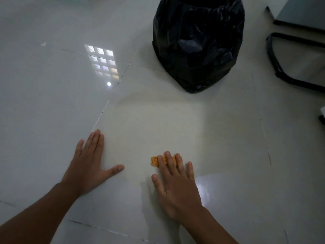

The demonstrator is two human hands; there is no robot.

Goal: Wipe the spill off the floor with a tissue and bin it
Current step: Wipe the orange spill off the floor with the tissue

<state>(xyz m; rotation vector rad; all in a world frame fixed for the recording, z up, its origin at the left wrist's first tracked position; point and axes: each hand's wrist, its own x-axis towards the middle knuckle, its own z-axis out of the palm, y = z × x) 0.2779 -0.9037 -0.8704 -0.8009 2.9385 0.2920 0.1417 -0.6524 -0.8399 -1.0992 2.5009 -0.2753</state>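
Right hand [177,187] presses tissue [155,161], lying lengthwise left-right.

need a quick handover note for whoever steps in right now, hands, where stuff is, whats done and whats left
Left hand: flat on the floor, fingers straight, holding nothing.
Right hand: straight fingers press the orange-stained tissue onto the floor; it is not gripped.
Bin: lined with a black bag, stands on the floor beyond the right hand, apart from the tissue.
Done: the tissue has soaked up orange colour; no spill shows on the bare tile around it, though glare makes that hard to judge.
Left: finish wiping if anything remains under the tissue, pick it up, drop it in the bin.
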